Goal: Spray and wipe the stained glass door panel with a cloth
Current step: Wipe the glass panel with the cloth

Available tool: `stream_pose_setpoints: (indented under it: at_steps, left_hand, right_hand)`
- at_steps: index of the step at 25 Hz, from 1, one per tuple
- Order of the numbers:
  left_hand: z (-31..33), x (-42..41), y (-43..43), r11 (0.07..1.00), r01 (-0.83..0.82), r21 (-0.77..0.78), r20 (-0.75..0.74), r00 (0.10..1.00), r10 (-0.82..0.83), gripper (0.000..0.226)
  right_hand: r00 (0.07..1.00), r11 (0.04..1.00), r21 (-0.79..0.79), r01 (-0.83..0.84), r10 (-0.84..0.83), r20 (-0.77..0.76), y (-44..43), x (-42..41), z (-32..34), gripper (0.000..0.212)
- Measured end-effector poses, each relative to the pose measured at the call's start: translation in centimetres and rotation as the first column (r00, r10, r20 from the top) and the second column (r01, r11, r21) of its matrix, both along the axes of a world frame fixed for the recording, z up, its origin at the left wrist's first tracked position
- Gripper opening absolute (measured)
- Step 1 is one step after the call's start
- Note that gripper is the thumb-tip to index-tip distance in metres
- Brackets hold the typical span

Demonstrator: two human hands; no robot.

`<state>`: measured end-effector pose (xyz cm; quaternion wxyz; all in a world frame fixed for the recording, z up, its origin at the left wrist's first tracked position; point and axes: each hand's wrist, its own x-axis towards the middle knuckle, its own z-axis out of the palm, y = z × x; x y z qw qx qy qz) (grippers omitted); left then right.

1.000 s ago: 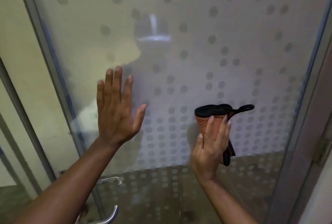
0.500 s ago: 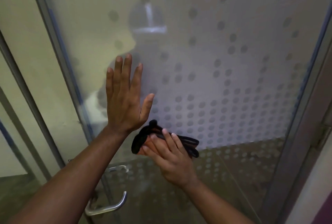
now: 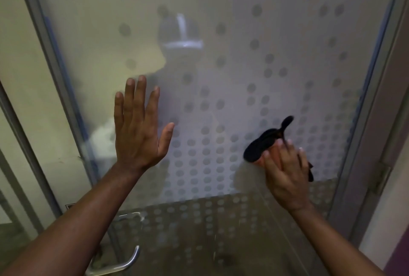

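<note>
On the glass door panel (image 3: pixel 232 32), the straight-fingered right hand (image 3: pixel 285 176) presses the cloth (image 3: pixel 259 147) beneath it; left hand (image 3: pixel 137 136) splayed.

Dim, diffuse indoor light, soft focus.
Cloth (image 3: pixel 259 147) and right hand (image 3: pixel 285 176) are smeared by motion blur; the door frame (image 3: pixel 43 32) bows toward the edges.
</note>
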<state>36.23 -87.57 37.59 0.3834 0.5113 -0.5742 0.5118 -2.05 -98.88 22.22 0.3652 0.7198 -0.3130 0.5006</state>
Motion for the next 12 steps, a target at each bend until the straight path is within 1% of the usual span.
stream_pose_setpoints:
  at_steps: [2, 3, 5, 7, 9, 12]
  left_hand:
    - [0.0, 0.0, 0.0, 1.0, -0.009, 0.001, 0.001, 1.0, 0.009, 0.081]
    - [0.1, 0.0, 0.1, 1.0, -0.016, 0.002, 0.003, 1.0, 0.016, 0.081]
    - [0.1, -0.1, 0.2, 1.0, -0.026, 0.006, 0.004, 1.0, 0.026, 0.081]
    - [0.1, -0.1, 0.3, 0.999, -0.033, 0.012, 0.003, 0.999, 0.033, 0.081]
    - [0.1, -0.2, 0.3, 0.999, -0.034, 0.013, 0.007, 0.999, 0.034, 0.081]
    - [0.1, -0.3, 0.4, 0.999, -0.035, 0.013, 0.012, 0.999, 0.035, 0.081]
  right_hand:
    - [0.982, 0.999, 0.036, 0.037, -0.043, 0.186, -0.8, -0.9, 2.8, 0.066]
    - [0.959, 0.998, 0.054, 0.024, -0.039, 0.281, -1.1, -1.1, 4.6, 0.064]
    - [0.883, 0.997, 0.073, -0.038, -0.001, 0.469, -1.6, -1.0, 8.3, 0.058]
    - [0.782, 0.992, 0.081, -0.1, 0.028, 0.623, -1.5, -0.1, 11.5, 0.056]
    - [0.703, 0.986, 0.09, -0.141, 0.035, 0.71, -0.9, 1.0, 14.3, 0.057]
    - [0.635, 0.98, 0.089, -0.181, 0.047, 0.771, 0.1, 2.9, 18.3, 0.06]
